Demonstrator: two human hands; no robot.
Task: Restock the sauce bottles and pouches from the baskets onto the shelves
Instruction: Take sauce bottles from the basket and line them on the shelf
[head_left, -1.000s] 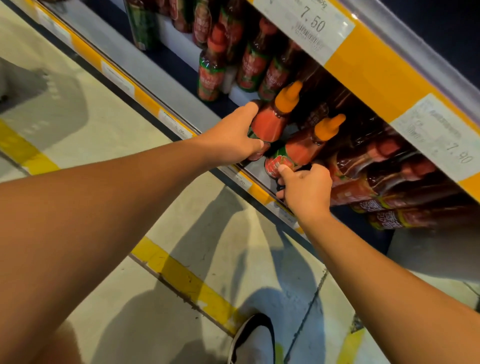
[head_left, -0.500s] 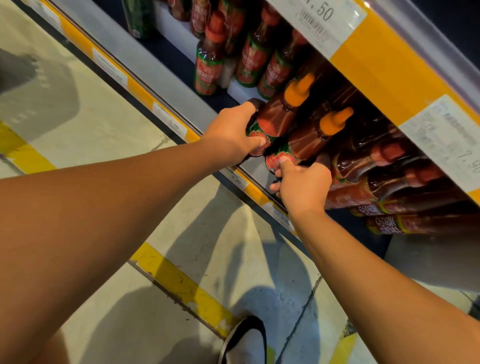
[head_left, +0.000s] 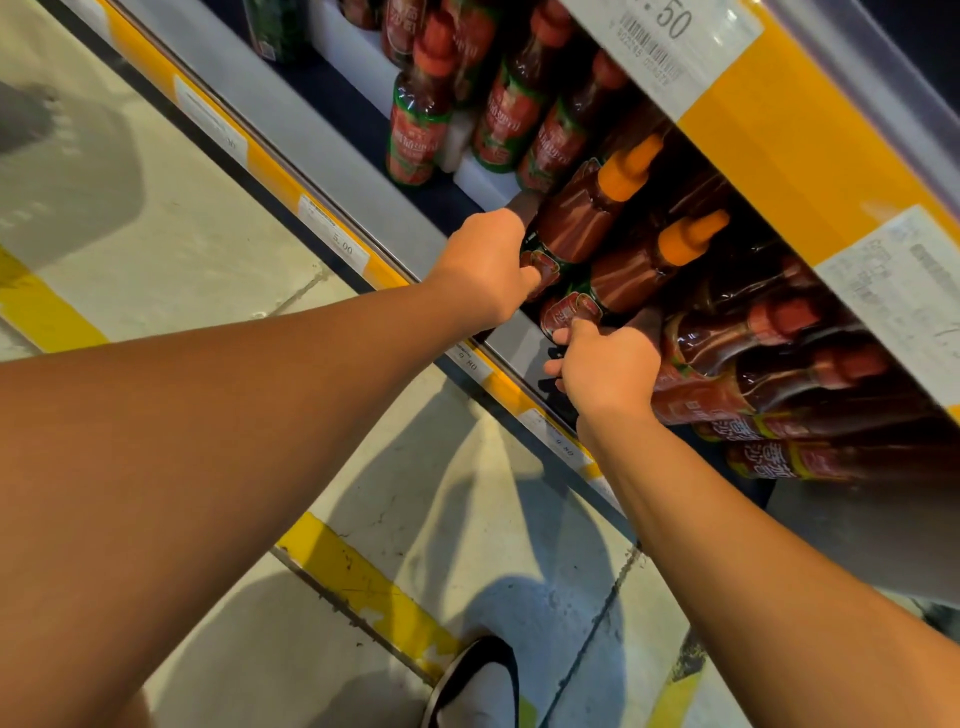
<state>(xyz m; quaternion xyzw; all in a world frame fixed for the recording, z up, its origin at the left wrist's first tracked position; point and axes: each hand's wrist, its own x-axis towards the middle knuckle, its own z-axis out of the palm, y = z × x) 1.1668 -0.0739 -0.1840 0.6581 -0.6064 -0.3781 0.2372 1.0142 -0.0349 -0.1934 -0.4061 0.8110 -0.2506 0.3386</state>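
Two orange-capped red sauce bottles: left hand (head_left: 488, 270) grips one (head_left: 576, 218), right hand (head_left: 605, 366) grips other (head_left: 631, 270); red-capped bottles (head_left: 769, 358) crowd right.

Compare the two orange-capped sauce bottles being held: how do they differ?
The dark-red sauce bottle with the orange cap in the left hand sits farther left and deeper in; the matching orange-capped bottle gripped by the right hand lies nearer the shelf's front edge. Left grip wraps the base; right pinches the label end. Both lean cap-inward.
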